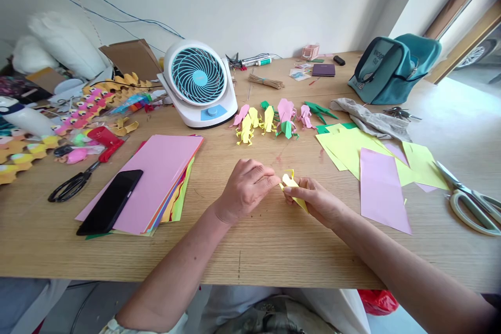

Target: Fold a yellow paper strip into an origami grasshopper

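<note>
A small folded yellow paper piece [293, 183] is held between both hands just above the wooden table [274, 240]. My left hand [245, 188] pinches its left tip with closed fingers. My right hand [317, 201] grips it from the right and underneath. Behind them stands a row of finished folded paper figures [274, 117] in yellow, pink and green.
A stack of coloured paper [164, 177] with a black phone [111, 201] lies at left, black scissors [72, 185] beside it. Loose yellow and pink sheets [376, 167] and green-handled scissors [472, 201] lie at right. A white desk fan [198, 83] and a teal bag [391, 68] stand behind.
</note>
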Available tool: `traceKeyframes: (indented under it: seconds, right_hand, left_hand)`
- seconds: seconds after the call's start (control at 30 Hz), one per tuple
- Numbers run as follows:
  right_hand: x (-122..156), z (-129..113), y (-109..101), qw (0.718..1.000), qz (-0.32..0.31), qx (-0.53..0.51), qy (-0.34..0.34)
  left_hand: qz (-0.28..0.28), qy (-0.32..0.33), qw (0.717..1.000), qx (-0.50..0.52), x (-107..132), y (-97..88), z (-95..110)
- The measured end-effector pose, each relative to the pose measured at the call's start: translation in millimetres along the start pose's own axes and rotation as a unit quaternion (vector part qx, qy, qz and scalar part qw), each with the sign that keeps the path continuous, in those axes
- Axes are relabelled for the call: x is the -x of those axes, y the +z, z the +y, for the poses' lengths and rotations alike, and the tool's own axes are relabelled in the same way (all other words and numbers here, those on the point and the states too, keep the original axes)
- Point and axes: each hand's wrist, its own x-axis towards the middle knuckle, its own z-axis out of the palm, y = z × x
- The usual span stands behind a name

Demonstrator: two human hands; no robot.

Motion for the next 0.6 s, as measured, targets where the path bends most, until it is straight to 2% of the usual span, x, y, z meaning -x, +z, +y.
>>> traceKeyframes:
  seconds: [0.17,0.3,0.47,0.6]
  right_hand:
    - [1.1,-0.2,1.4,1.0,-0.01,0.002,-0.005]
    - [1.0,0.9,2.5,1.0,-0.008,0.017,-0.018]
    - [2.6,-2.0,6.1,0.995,0.049,0.07,-0.054]
    - [4.9,-6.4,10.2,0.983,0.095,0.136,-0.076]
  left_hand:
    - [0.003,0.019,0.999,-0.028,-0.6,-1.5,1.7]
    - [0.007,0.0,1.0,-0.016,-0.3,-1.0,3.4]
    - [0.015,-0.094,0.995,0.035,-1.5,4.0,10.7]
    - [0.015,-0.197,0.97,0.141,-3.5,7.9,17.7]
